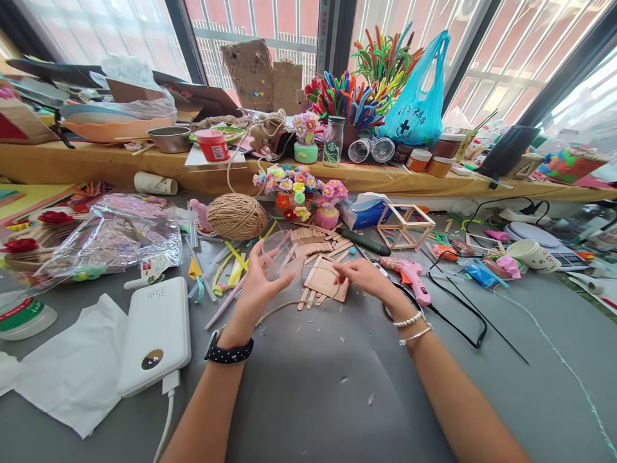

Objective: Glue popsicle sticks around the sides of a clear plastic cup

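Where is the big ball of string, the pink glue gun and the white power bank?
ball of string (237,217): head view, middle of the wound twine.
pink glue gun (409,275): head view, on its pink body.
white power bank (155,332): head view, middle of its flat top.

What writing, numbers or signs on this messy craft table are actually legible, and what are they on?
"35w", seen upside down: white power bank.
Black cross sign, with characters too blurred to read: blue plastic bag.
Labels too small to read: red tub, glass bottle, blue tissue pack.
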The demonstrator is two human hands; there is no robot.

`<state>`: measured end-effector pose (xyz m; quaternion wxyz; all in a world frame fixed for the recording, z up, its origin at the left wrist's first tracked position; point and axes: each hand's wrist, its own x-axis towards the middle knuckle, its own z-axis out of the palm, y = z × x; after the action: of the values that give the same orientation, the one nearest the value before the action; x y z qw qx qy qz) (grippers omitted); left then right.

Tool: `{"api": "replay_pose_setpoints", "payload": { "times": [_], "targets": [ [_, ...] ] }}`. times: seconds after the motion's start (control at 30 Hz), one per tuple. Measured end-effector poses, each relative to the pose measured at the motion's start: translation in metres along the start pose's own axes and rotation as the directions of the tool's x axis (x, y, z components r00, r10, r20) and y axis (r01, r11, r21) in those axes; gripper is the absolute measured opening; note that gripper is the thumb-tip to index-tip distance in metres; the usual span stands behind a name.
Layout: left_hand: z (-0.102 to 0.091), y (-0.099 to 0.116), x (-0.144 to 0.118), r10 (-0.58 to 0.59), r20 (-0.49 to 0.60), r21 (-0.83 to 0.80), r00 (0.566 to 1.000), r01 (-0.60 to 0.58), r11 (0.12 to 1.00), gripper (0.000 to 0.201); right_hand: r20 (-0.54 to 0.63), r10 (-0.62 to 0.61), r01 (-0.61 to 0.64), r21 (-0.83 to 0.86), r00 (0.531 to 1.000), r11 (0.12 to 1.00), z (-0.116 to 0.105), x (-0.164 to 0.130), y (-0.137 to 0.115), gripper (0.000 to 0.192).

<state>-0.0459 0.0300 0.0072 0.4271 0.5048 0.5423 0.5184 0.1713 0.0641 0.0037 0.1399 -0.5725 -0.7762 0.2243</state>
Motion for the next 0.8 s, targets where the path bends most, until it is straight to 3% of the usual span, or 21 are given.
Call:
{"api": "replay_pose_setpoints", "payload": {
  "times": [0.1, 0.17, 0.47, 0.63, 0.8],
  "targets": [
    [-0.001, 0.002, -0.001, 0.010, 0.000, -0.012, 1.000, -0.010, 1.000, 0.092, -0.140, 0.115, -0.121, -0.037, 0.983, 0.992, 0.004, 0.002, 0.004, 0.027],
    [-0.001, 0.002, -0.001, 0.044, -0.019, 0.009, 0.999, -0.044, 0.999, 0.094, -0.177, 0.151, -0.162, -0.045, 0.972, 0.986, 0.009, 0.005, 0.007, 0.032],
    [0.004, 0.002, -0.002, 0.204, -0.049, 0.171, 0.978, -0.193, 0.966, 0.086, -0.067, 0.217, -0.204, 0.164, 0.974, 0.965, 0.014, 0.001, 0.013, 0.031],
    [0.005, 0.004, -0.002, 0.170, -0.024, 0.086, 0.985, -0.167, 0.982, 0.067, -0.010, 0.190, -0.172, 0.386, 0.982, 0.907, 0.008, -0.020, 0.016, 0.036],
    [0.002, -0.002, 0.001, 0.096, 0.045, -0.045, 0.994, -0.094, 0.995, 0.061, -0.175, 0.235, -0.111, 0.528, 0.956, 0.842, 0.007, -0.038, 0.026, 0.039]
  ]
}}
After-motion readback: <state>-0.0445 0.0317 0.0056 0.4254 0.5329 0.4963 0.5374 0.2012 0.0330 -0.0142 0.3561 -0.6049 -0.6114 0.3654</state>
